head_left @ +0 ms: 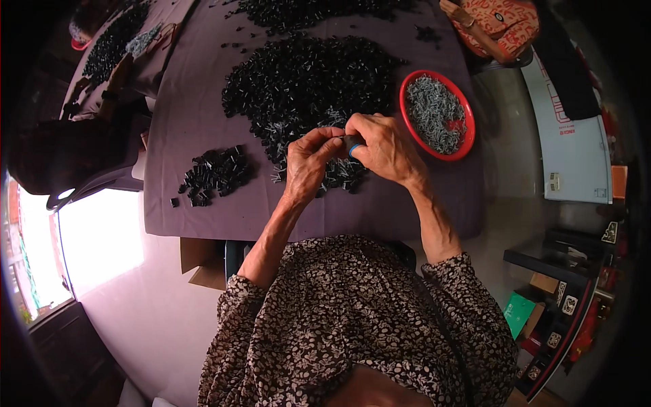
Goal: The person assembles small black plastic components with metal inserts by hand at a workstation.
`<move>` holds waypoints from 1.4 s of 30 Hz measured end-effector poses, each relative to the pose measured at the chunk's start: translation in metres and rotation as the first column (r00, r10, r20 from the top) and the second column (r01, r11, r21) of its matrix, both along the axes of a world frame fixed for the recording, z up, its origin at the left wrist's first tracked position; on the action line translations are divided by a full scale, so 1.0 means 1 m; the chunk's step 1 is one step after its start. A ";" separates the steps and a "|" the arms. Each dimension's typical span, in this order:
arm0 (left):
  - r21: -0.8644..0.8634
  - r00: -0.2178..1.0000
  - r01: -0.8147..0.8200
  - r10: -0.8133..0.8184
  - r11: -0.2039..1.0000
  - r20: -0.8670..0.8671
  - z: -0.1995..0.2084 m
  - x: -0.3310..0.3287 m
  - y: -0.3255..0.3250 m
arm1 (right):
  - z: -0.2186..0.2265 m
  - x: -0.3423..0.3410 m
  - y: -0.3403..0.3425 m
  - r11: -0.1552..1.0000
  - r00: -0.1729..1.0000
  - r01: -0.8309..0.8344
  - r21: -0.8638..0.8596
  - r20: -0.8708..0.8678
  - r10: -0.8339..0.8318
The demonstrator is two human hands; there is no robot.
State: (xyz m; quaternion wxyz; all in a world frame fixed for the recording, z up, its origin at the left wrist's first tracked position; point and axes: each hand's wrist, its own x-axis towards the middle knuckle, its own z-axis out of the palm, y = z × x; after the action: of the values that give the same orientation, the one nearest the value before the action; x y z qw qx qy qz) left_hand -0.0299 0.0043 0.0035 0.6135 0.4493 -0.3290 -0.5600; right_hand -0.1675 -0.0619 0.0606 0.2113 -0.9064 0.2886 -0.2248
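My left hand (310, 161) and my right hand (388, 148) meet over the near edge of a large heap of small black pieces (305, 78). Both are closed, thumbs and forefingers pinched together around a small black piece (342, 138) that is mostly hidden by the fingers. A dark cover with a blue edge (352, 148) shows at my right thumb. Under and around my hands, grey metal pins lie mixed among the black pieces. To the left sits a smaller pile of black pieces (215, 176), apart from the heap.
A red oval basin (470, 139) of grey metal pins stands right of the heap. A purple-grey cloth (196, 102) covers the table. Another person in orange patterned clothing (495, 27) sits far right; someone's dark-sleeved arm (108, 102) reaches over a second table at left.
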 end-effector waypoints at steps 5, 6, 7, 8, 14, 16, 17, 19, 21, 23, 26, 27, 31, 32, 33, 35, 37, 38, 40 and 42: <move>0.026 0.996 0.069 -0.071 0.997 0.052 -0.006 0.011 -0.006 | 0.003 0.000 -0.018 0.986 0.999 -0.039 0.162 0.015 0.037; 0.031 0.996 0.069 -0.070 0.997 0.052 -0.007 0.013 -0.005 | 0.004 0.000 -0.019 0.958 0.998 -0.034 0.286 0.062 0.017; 0.039 0.998 0.056 -0.055 0.998 -0.025 -0.006 0.015 -0.003 | 0.003 0.000 -0.022 0.913 0.994 -0.037 0.406 0.106 -0.007; 0.041 0.993 0.053 -0.048 0.998 -0.105 -0.006 0.014 -0.004 | -0.009 -0.009 -0.029 0.952 0.988 -0.023 0.307 0.151 -0.025; 0.054 0.990 0.046 -0.038 0.997 -0.139 -0.010 0.007 -0.006 | -0.083 -0.066 -0.026 0.959 0.990 0.138 0.247 -0.059 -0.127; 0.069 0.992 0.040 -0.031 0.997 -0.123 -0.012 0.008 -0.003 | -0.094 -0.071 -0.015 0.965 0.982 0.177 0.194 -0.106 -0.159; 0.066 0.991 0.036 -0.028 0.997 -0.127 -0.014 0.008 -0.004 | -0.096 -0.072 -0.010 0.967 0.969 0.217 0.132 -0.150 -0.197; 0.059 0.992 0.035 -0.027 0.998 -0.127 -0.012 0.007 -0.005 | -0.108 -0.073 -0.008 0.985 0.978 0.156 -0.074 -0.129 -0.164; 0.068 0.993 0.031 -0.023 0.997 -0.114 -0.009 0.004 -0.003 | -0.106 -0.068 -0.007 0.992 0.986 0.115 -0.047 -0.119 -0.120; 0.064 0.994 0.024 -0.017 0.998 -0.108 -0.006 0.001 -0.002 | -0.093 -0.068 -0.011 0.988 0.985 0.134 0.081 -0.122 -0.123; 0.057 0.994 0.022 -0.016 0.998 -0.108 0.004 -0.007 -0.002 | -0.076 -0.063 -0.014 0.809 0.941 0.142 0.570 0.176 -0.289; 0.058 0.994 0.030 -0.024 0.998 -0.111 0.006 -0.008 -0.002 | -0.068 -0.059 -0.014 0.812 0.943 0.137 0.567 0.178 -0.283; 0.000 0.990 0.043 -0.043 0.999 -0.132 0.015 -0.010 0.003 | -0.029 -0.038 -0.009 0.719 0.818 -0.178 0.672 0.507 -0.271; -0.024 0.988 0.043 -0.046 0.999 -0.147 0.017 -0.011 0.005 | -0.021 -0.034 -0.006 0.740 0.809 -0.182 0.648 0.526 -0.262; -0.028 0.988 0.029 -0.033 0.999 -0.151 0.021 -0.010 0.006 | -0.015 -0.031 -0.004 0.760 0.800 -0.185 0.624 0.544 -0.252; -0.041 0.990 0.021 -0.026 0.999 -0.138 0.029 -0.009 0.008 | -0.008 -0.026 -0.004 0.767 0.787 -0.223 0.601 0.575 -0.222; -0.068 0.987 0.015 -0.026 0.998 -0.157 0.032 -0.008 0.010 | -0.003 -0.026 -0.005 0.784 0.794 -0.272 0.558 0.590 -0.145; -0.091 0.986 0.011 -0.026 0.996 -0.163 0.035 -0.007 0.011 | 0.000 -0.022 -0.004 0.787 0.798 -0.276 0.552 0.588 -0.133; -0.122 0.985 -0.001 -0.020 0.992 -0.171 0.039 -0.004 0.012 | 0.005 -0.015 0.002 0.770 0.796 -0.223 0.598 0.568 -0.210; -0.123 0.980 -0.013 -0.011 0.992 -0.197 0.038 -0.005 0.012 | 0.010 -0.015 0.002 0.843 0.851 -0.189 0.504 0.513 -0.117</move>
State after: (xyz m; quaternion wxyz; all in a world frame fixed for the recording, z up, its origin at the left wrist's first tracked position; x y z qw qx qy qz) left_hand -0.0344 0.0168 0.0413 0.6700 0.3528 -0.3002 -0.5802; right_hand -0.1822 -0.0599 0.0708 0.5311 -0.7194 0.2531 -0.3692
